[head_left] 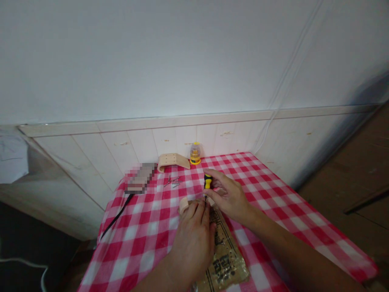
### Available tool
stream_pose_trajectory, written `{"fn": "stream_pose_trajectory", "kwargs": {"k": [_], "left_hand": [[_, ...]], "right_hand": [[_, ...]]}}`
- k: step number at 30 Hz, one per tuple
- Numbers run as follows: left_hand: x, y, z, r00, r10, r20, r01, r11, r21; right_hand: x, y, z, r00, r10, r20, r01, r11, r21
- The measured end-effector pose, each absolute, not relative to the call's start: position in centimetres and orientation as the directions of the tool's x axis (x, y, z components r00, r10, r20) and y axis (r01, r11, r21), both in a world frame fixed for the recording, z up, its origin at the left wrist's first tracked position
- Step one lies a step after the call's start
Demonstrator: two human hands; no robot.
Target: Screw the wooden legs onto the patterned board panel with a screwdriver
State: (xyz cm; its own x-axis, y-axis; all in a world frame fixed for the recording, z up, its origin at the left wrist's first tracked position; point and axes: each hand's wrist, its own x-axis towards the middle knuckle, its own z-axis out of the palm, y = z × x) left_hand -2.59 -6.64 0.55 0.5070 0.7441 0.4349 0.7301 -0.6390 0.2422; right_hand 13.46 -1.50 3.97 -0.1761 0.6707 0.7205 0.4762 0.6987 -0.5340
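Note:
My right hand (229,196) is closed around a small screwdriver with a yellow and black handle (208,181), held upright with its tip pointing down. My left hand (193,239) lies over a pale wooden piece (183,205), fingers pressed together near the screwdriver's tip. Both hands rest over a brown printed paper sheet (226,259) on the red and white checked tablecloth (273,202).
Loose screws (172,181) lie behind the hands. A curved wooden piece (172,160) and a yellow-capped bit holder (195,153) stand at the wall. A blurred-out box (140,178) with a black cable (117,219) sits at the back left.

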Motion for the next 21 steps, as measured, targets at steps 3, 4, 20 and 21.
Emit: {"fn": "stream_pose_trajectory", "kwargs": {"k": [3,4,20,21], "left_hand": [[-2.62,-6.64,0.55,0.504,0.743,0.441,0.73,-0.639,0.243],[-2.62,-6.62,0.56,0.503,0.743,0.441,0.729,-0.639,0.245],[-2.68,-6.62,0.8,0.524,0.743,0.417,0.723,-0.647,0.244],[-2.67,-6.63,0.78,0.522,0.744,0.416,0.722,-0.646,0.248]], "right_hand": [[13.45,-1.46,3.99,-0.165,0.679,0.715,0.469,0.692,-0.549],[13.45,-1.48,4.03,-0.167,0.675,0.718,0.473,0.694,-0.543],[13.57,-1.89,4.49,-0.202,0.694,0.691,0.441,0.695,-0.568],[13.61,-1.87,4.46,-0.203,0.686,0.698,0.448,0.699,-0.557]]}}
